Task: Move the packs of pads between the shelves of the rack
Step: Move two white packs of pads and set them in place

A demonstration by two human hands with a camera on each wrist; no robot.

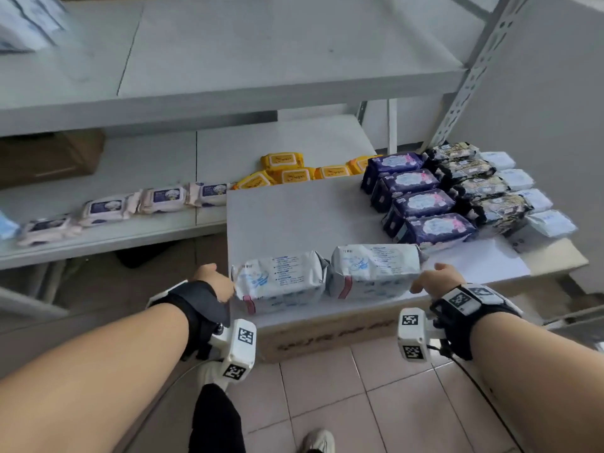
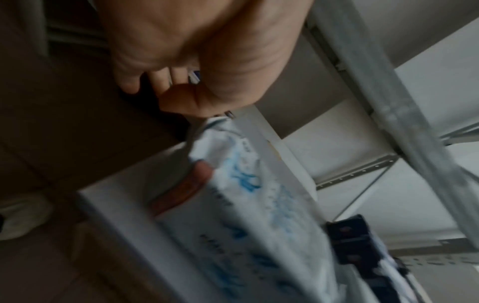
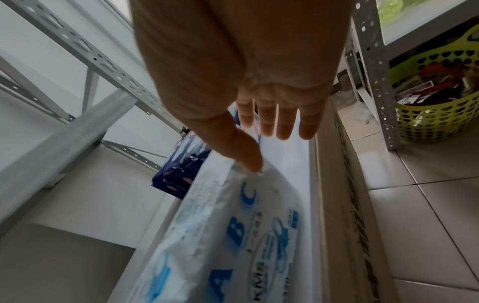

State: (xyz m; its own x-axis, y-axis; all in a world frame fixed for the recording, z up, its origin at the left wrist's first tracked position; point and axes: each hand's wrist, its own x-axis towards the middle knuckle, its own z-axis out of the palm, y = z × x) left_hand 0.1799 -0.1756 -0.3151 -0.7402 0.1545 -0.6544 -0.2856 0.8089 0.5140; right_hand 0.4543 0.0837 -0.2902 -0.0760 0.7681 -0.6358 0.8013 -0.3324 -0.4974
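Two white packs [image 1: 327, 279] lie end to end at the lower centre of the frame, on the front edge of a white board [image 1: 287, 220]. The left hand [image 1: 214, 281] pinches the left pack's end; the right hand [image 1: 434, 278], fingers straight, touches the right pack's end. Both remain unlifted; purple packs [image 1: 421, 199] wait at right
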